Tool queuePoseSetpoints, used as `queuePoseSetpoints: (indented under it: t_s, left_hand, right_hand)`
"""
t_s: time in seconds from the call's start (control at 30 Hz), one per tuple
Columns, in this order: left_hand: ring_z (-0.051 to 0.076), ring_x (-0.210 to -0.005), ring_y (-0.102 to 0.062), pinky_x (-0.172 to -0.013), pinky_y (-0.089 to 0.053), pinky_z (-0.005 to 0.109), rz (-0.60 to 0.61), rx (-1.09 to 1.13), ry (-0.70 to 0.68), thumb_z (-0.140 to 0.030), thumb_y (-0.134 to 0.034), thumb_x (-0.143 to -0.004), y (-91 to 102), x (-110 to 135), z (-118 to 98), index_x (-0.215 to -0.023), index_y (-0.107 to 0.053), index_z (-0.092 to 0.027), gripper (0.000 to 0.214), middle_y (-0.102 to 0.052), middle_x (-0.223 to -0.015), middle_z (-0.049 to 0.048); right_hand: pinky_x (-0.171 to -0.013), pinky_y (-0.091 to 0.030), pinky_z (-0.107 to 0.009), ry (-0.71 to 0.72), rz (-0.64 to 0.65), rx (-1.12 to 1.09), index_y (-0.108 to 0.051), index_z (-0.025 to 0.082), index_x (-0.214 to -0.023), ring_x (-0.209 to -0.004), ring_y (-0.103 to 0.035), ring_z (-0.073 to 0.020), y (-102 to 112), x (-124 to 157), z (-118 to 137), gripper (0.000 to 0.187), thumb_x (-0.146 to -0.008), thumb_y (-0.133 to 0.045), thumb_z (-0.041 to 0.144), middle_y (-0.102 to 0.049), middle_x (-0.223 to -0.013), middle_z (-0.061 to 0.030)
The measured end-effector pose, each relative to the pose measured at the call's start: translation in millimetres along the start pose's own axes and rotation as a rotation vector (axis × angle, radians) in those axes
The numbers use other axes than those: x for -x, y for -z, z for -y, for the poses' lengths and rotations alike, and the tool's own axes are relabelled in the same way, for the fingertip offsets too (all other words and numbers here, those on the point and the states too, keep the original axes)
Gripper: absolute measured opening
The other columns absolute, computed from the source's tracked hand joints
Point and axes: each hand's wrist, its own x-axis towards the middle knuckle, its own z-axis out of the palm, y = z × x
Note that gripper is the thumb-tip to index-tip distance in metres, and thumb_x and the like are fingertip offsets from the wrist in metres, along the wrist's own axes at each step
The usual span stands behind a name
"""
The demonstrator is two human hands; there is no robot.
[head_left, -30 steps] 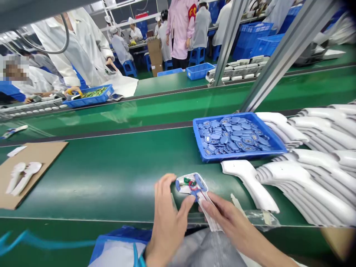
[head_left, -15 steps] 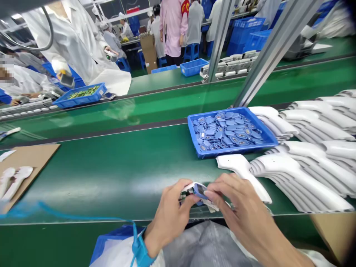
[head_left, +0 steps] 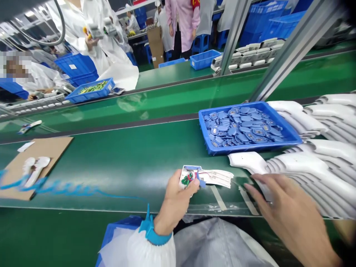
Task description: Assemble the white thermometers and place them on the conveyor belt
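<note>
"What does the left hand (head_left: pixel 178 200) do?"

"It holds a flat white and blue plastic piece (head_left: pixel 205 177) over the front part of the green conveyor belt (head_left: pixel 119 174). The thumb presses on the piece and the other fingers are closed together behind it, so it is clamped. Thin red wires (head_left: pixel 204 173) and a small green part (head_left: pixel 185 180) sit on this piece."

"And the right hand (head_left: pixel 290 217)?"

"It is open, with the fingers apart, and it looks blurred. The fingertips (head_left: pixel 251 178) are very near a white gun-shaped plastic housing (head_left: pixel 247 162), but I cannot tell if they touch it."

"Can you read any label?"

"Not really. The round blue parts (head_left: pixel 241 128) in the blue tray (head_left: pixel 250 147) have some printing, but it is too small to read. A person in a pink coat (head_left: pixel 180 22) at the far side wears a red armband (head_left: pixel 196 3) with yellow marks, but the top edge of the view cuts it off."

"What else is hidden or cut off?"

"The left hand covers the lower part of the piece. The right edge of the view cuts off the stacked white housings (head_left: pixel 317 167). A blue coiled cord (head_left: pixel 55 188) runs from the blue wrist strap (head_left: pixel 151 231) across the belt and over a cardboard sheet (head_left: pixel 41 163)."
</note>
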Motion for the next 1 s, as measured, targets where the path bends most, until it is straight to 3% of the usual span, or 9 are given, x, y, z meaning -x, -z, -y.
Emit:
queuePoseSetpoints:
  t_s: [0.07,0.17,0.3,0.47,0.57,0.7,0.83,1.0]
  left_hand:
    - [0.015,-0.072,-0.059,-0.069,-0.048,0.027,0.003,0.010,0.020,-0.045,-0.073,-0.082,-2.7,0.9,-0.5,-0.103,-0.064,-0.014,0.039,-0.066,-0.081,0.0042]
    - [0.012,-0.057,-0.052,-0.058,-0.042,0.025,0.007,-0.001,0.097,-0.045,-0.065,-0.089,-7.5,1.6,-3.1,-0.094,-0.062,-0.014,0.031,-0.060,-0.066,0.0006]
    - [0.010,-0.051,-0.046,-0.054,-0.038,0.024,0.052,0.043,0.106,-0.053,-0.059,-0.093,-8.8,4.3,-6.4,-0.092,-0.060,-0.015,0.038,-0.056,-0.061,-0.0015]
    - [0.009,-0.054,-0.046,-0.053,-0.039,0.023,-0.048,0.045,0.130,-0.068,-0.054,-0.092,0.6,6.4,-2.7,-0.088,-0.059,-0.016,0.053,-0.053,-0.067,-0.0013]
    - [0.010,-0.058,-0.053,-0.056,-0.044,0.024,0.002,0.157,0.132,-0.066,-0.063,-0.088,5.0,6.8,-0.9,-0.097,-0.060,-0.015,0.052,-0.060,-0.075,0.0013]
    - [0.014,-0.075,-0.062,-0.066,-0.051,0.026,0.135,0.265,0.112,-0.046,-0.082,-0.078,5.1,10.1,-0.3,-0.114,-0.057,-0.014,0.054,-0.066,-0.089,0.0050]
    - [0.013,-0.075,-0.060,-0.069,-0.052,0.027,0.185,0.300,0.108,-0.033,-0.084,-0.075,-0.1,14.7,1.1,-0.111,-0.057,-0.013,0.049,-0.063,-0.085,0.0027]
    - [0.015,-0.071,-0.061,-0.067,-0.054,0.030,0.238,0.294,0.145,-0.027,-0.078,-0.077,-3.9,19.4,0.2,-0.106,-0.056,-0.014,0.039,-0.062,-0.078,0.0018]
  right_hand:
    - [-0.065,-0.041,-0.042,-0.058,-0.069,0.048,-0.063,0.016,-0.115,-0.086,-0.061,-0.0313,6.6,-3.8,-5.0,0.039,-0.101,-0.048,0.049,-0.066,-0.103,-0.0174]
    - [-0.073,-0.046,-0.043,-0.064,-0.099,-0.039,-0.063,0.017,-0.116,-0.091,-0.061,-0.0313,16.7,-14.3,2.2,0.031,-0.101,-0.052,0.042,-0.064,-0.103,-0.0160]
    - [-0.073,-0.046,-0.036,0.073,-0.101,-0.249,-0.064,0.024,-0.111,-0.091,-0.062,-0.0232,29.1,-27.3,33.4,0.016,-0.101,-0.051,0.023,-0.065,-0.105,-0.0079]
    - [-0.078,-0.042,-0.037,0.256,-0.076,-0.320,-0.061,0.027,-0.123,-0.094,-0.060,-0.0216,42.3,-44.6,58.2,0.031,-0.099,-0.048,0.013,-0.064,-0.111,-0.0067]
    - [-0.077,-0.040,-0.039,0.346,0.014,-0.275,-0.061,0.027,-0.128,-0.100,-0.059,-0.0242,43.9,-52.4,60.6,0.035,-0.098,-0.045,0.015,-0.064,-0.119,-0.0078]
    - [-0.077,-0.037,-0.041,0.392,0.073,-0.180,-0.067,0.029,-0.121,-0.103,-0.055,-0.0279,41.2,-57.0,63.1,0.029,-0.101,-0.047,0.029,-0.058,-0.137,-0.0079]
    - [-0.074,-0.032,-0.038,0.560,0.099,-0.173,-0.069,0.030,-0.108,-0.084,-0.051,-0.0196,36.2,-63.2,73.1,0.029,-0.098,-0.048,0.014,-0.068,-0.112,-0.0012]
    - [-0.070,-0.028,-0.040,0.809,0.106,-0.059,-0.067,0.021,-0.087,-0.081,-0.045,-0.0203,31.2,-73.4,79.8,0.020,-0.086,-0.053,0.006,-0.061,-0.086,-0.0026]
